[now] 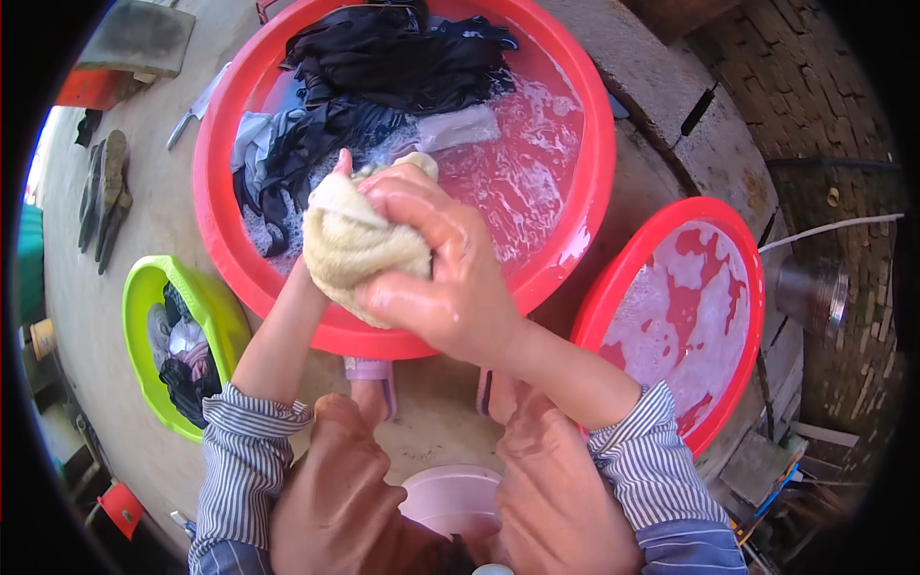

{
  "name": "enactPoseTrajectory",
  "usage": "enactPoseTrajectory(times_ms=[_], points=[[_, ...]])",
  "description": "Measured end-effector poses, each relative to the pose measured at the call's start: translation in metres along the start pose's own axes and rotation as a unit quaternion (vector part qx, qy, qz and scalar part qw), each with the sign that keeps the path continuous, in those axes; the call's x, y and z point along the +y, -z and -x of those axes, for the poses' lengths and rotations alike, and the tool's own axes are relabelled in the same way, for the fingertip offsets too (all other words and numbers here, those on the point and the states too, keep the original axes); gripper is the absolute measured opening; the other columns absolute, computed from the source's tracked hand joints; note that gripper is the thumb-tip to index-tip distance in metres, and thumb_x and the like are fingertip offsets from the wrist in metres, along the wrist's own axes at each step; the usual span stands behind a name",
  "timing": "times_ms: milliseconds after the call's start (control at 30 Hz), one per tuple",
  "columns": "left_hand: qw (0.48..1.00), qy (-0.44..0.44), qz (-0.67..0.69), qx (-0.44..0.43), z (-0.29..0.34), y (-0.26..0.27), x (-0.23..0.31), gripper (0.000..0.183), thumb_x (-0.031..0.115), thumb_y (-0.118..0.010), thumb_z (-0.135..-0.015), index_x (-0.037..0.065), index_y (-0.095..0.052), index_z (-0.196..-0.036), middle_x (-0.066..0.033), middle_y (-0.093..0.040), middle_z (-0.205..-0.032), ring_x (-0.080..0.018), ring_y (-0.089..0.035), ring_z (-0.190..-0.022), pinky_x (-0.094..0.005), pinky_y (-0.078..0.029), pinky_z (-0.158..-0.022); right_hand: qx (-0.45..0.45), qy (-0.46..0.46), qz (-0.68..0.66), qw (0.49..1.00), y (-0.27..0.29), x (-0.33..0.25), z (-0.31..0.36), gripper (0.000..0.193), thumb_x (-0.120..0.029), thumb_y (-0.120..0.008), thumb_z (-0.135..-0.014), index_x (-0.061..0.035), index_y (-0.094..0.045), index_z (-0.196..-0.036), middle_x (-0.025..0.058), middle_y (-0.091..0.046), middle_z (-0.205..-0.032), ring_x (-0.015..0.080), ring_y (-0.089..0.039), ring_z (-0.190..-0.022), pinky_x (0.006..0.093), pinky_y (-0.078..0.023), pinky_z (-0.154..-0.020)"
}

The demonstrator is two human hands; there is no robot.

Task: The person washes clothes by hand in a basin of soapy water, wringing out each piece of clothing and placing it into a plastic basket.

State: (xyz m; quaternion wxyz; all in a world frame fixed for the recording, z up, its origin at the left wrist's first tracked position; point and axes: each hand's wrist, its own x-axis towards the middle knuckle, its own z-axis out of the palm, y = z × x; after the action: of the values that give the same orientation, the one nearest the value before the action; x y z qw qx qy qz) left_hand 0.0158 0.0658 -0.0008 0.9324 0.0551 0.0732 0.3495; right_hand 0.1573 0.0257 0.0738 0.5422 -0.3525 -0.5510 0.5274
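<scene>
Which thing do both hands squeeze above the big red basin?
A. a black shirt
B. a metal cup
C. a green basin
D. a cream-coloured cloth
D: the right hand and the left hand wrap around a bunched cream-coloured cloth, held over the big red basin.

Outdoor home washing yard: bare concrete floor (pixel 144 240), brick paving (pixel 824 115) at right edge, red basin (pixel 216 192) of soapy water and clothes, second red basin (pixel 613 297), green tub (pixel 144 287) of laundry.
</scene>
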Motion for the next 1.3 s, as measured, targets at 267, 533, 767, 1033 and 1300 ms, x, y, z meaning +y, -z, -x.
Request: enactPoseTrajectory(times_ms=[267,533,767,1033,1300], points=[[0.970,-0.122,0.000,0.212,0.009,0.005,-0.016,0.044,0.044,-0.051,-0.090,0.006,-0.057,-0.108,-0.0112,-0.062,-0.101,-0.0243,-0.060,-0.092,-0.0386,-0.048,-0.085,-0.011,0.171,0.335,0.927,-0.033,0.026,0.005,0.035,-0.027,-0.077,-0.063,-0.0062,-0.062,-0.087,0.0124,-0.054,-0.085,0.0279,-0.057,-0.081,0.0366,-0.048,-0.064],[0.879,-0.263,-0.159,0.363,0.010,-0.010,-0.023,0.011,0.016,-0.055,-0.088,0.007,-0.056,-0.094,-0.0055,-0.062,-0.092,-0.0184,-0.061,-0.088,-0.0319,-0.050,-0.079,0.020,0.254,0.459,0.851,0.030,0.100,-0.008,0.010,-0.013,-0.067,-0.072,-0.0046,-0.064,-0.076,0.0071,-0.055,-0.072,0.0271,-0.057,-0.067,0.0355,-0.047,-0.053],[0.776,-0.239,-0.386,0.438,0.056,-0.014,-0.009,0.029,0.025,-0.056,-0.092,0.000,-0.062,-0.104,-0.0067,-0.066,-0.096,-0.0116,-0.061,-0.082,-0.0259,-0.047,-0.075,0.207,-0.020,0.304,0.930,0.113,0.038,0.008,0.023,-0.017,-0.070,-0.077,0.0019,-0.060,-0.072,0.0081,-0.051,-0.066,0.0210,-0.051,-0.062,0.0296,-0.042,-0.060],[0.781,-0.191,-0.392,0.446,0.077,0.018,0.000,0.032,0.023,-0.053,-0.092,-0.002,-0.060,-0.111,-0.0100,-0.065,-0.102,-0.0149,-0.063,-0.086,-0.0230,-0.049,-0.070,0.016,-0.092,0.459,0.884,0.130,0.045,0.009,0.040,-0.019,-0.074,-0.069,0.0026,-0.063,-0.100,0.0157,-0.056,-0.102,0.0277,-0.057,-0.090,0.0368,-0.046,-0.078],[0.666,-0.108,-0.635,0.376,0.092,0.107,-0.038,0.053,0.019,-0.064,-0.082,0.004,-0.043,-0.128,-0.0124,-0.062,-0.103,-0.0262,-0.063,-0.088,-0.0343,-0.051,-0.076,-0.206,-0.060,0.548,0.809,0.107,0.140,0.040,0.068,-0.013,-0.071,-0.064,-0.0024,-0.049,-0.128,0.0221,-0.039,-0.135,0.0402,-0.037,-0.126,0.0429,-0.036,-0.101]])
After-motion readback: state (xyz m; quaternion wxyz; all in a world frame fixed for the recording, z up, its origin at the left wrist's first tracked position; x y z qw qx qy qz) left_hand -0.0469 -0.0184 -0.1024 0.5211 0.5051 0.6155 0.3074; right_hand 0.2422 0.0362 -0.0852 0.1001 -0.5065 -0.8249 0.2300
